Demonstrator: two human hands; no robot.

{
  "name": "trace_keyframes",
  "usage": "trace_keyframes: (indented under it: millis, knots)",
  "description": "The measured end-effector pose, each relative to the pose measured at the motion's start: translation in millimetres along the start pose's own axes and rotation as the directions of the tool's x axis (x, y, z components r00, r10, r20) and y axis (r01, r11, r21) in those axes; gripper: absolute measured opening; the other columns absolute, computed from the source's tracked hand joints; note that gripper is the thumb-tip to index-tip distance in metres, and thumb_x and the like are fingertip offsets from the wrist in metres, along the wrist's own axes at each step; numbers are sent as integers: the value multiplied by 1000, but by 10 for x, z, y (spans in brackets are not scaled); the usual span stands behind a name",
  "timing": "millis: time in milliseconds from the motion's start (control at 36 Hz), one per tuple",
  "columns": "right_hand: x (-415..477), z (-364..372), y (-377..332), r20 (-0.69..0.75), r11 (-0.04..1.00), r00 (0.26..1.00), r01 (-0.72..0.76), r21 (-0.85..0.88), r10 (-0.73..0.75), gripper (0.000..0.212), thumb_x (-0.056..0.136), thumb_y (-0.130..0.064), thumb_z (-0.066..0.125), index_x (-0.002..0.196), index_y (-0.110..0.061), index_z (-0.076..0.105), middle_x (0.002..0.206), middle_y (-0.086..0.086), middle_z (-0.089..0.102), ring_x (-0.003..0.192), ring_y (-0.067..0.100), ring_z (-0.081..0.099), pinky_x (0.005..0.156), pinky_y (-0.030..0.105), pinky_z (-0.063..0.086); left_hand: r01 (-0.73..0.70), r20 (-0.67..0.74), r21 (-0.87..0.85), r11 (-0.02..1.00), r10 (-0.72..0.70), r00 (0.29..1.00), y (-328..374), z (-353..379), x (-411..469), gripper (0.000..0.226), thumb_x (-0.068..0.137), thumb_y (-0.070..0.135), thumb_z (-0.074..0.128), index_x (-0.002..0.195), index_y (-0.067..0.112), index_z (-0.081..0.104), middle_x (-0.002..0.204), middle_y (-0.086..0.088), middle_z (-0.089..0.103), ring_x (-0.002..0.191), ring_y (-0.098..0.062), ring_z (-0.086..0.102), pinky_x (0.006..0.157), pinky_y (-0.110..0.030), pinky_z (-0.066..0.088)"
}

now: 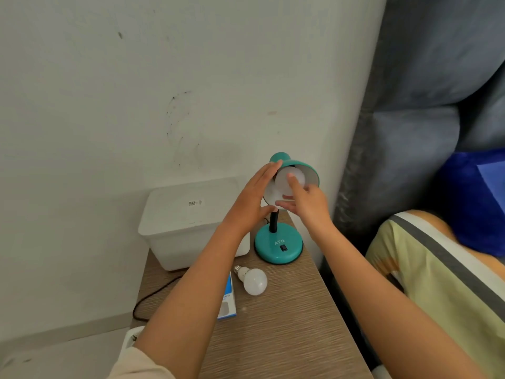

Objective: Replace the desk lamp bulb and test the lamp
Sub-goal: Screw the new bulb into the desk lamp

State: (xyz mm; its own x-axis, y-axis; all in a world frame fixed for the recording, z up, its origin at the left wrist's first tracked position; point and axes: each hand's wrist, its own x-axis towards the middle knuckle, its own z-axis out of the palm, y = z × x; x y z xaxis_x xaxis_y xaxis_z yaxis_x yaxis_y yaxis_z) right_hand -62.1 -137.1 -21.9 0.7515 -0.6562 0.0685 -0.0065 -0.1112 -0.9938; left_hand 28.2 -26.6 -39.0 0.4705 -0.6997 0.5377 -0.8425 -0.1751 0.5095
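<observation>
A teal desk lamp stands on a wooden table (287, 324), its round base (273, 248) carrying a black switch. Its shade (303, 166) is tilted toward me with a white bulb (296, 177) in it. My left hand (252, 199) cups the left side of the shade with fingers straight. My right hand (308, 199) has its fingertips on the bulb in the shade. A second white bulb (252, 280) lies loose on the table in front of the base, beside a blue and white bulb box (228, 302) partly hidden by my left forearm.
A white plastic box (180, 214) with a lid sits at the table's back left against the wall. A black cord (153, 299) loops off the table's left side. A grey padded headboard (410, 132) and a striped pillow (437, 283) lie to the right.
</observation>
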Motion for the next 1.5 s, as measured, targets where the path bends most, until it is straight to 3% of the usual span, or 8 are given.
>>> trace_keyframes:
  millis: [111, 250, 611, 917, 1028, 1167, 1306, 1500]
  knots:
    - [-22, 14, 5, -55, 996, 995, 76, -54, -79, 57, 83, -40, 63, 127, -11, 43, 118, 1, 56, 101, 15, 58, 87, 32, 53, 5, 4, 0, 1000, -5, 1000, 17, -6, -4, 97, 72, 2, 77, 146, 28, 21, 153, 0, 28, 137, -5, 26, 107, -2, 15]
    - [-3, 12, 26, 13, 1000, 999, -31, -3, 31, 46, 83, -50, 58, 109, -12, 50, 103, 6, 66, 85, 16, 70, 86, 38, 56, -2, -5, 9, 1000, 2, 1000, 0, 1, 6, 96, 74, 4, 77, 145, 30, 20, 153, -1, 28, 139, -10, 26, 109, -7, 16]
    - [-14, 34, -2, -67, 987, 994, 73, -143, -83, 57, 83, -44, 61, 126, -10, 44, 120, 3, 55, 94, 12, 59, 84, 29, 52, 28, 1, -35, 999, -28, 1000, 21, 6, -4, 100, 72, 0, 77, 143, 36, 17, 154, 0, 26, 140, -11, 26, 111, -19, 20]
    - [31, 55, -33, 1, 992, 996, -88, 95, 88, 57, 89, -40, 54, 131, -5, 39, 115, 6, 50, 92, 15, 57, 90, 35, 52, 23, -3, -49, 999, -23, 1000, 36, 13, -11, 98, 72, 0, 76, 144, 33, 20, 153, 1, 27, 140, -13, 27, 111, -19, 22]
    - [24, 59, -31, -23, 994, 999, -38, 104, 41, 56, 86, -29, 61, 133, -13, 36, 122, 3, 51, 112, 20, 53, 95, 37, 50, 40, -1, -52, 998, -40, 999, 25, 28, -15, 97, 72, 0, 76, 147, 30, 21, 154, 2, 26, 140, -14, 27, 113, -23, 24]
    - [15, 56, -35, 26, 982, 995, -102, 161, 99, 51, 89, -36, 55, 129, -8, 41, 120, 7, 53, 92, 15, 63, 93, 36, 53, 29, 0, -41, 999, -29, 1000, 22, 24, -7, 95, 74, 1, 76, 147, 28, 21, 154, 1, 26, 140, -13, 26, 111, -19, 22]
    - [-9, 74, 14, -66, 988, 987, 141, -60, -145, 57, 85, -28, 62, 133, -12, 35, 121, -1, 46, 109, 14, 49, 93, 31, 46, 39, -1, -54, 998, -39, 999, 11, 37, -9, 96, 73, 0, 75, 147, 29, 21, 154, 2, 26, 140, -13, 27, 111, -20, 22]
    - [-4, 60, 45, -83, 970, 974, 195, -142, -209, 62, 84, -32, 64, 135, -12, 35, 125, -2, 46, 114, 13, 49, 96, 31, 45, 39, -5, -58, 998, -39, 999, -5, 47, -12, 98, 73, 1, 75, 146, 35, 19, 154, 4, 26, 140, -12, 27, 111, -21, 23]
